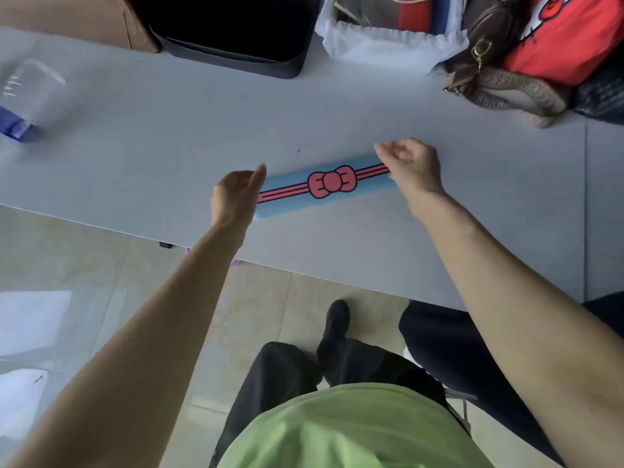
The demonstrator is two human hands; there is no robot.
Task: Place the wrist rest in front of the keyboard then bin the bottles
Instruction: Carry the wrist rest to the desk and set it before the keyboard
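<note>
A blue wrist rest with a pink bow and stripes lies flat on the grey table, near its front edge. My left hand covers its left end, thumb up and fingers curled out of sight. My right hand is curled over its right end. A clear plastic bottle with a blue label lies on its side at the far left of the table. A black bin with a dark inside stands at the table's back edge. No keyboard is in view.
A cardboard box sits at the back left. A white bag, a brown handbag and a red item crowd the back right. A dark chair stands below the table's front edge on the right.
</note>
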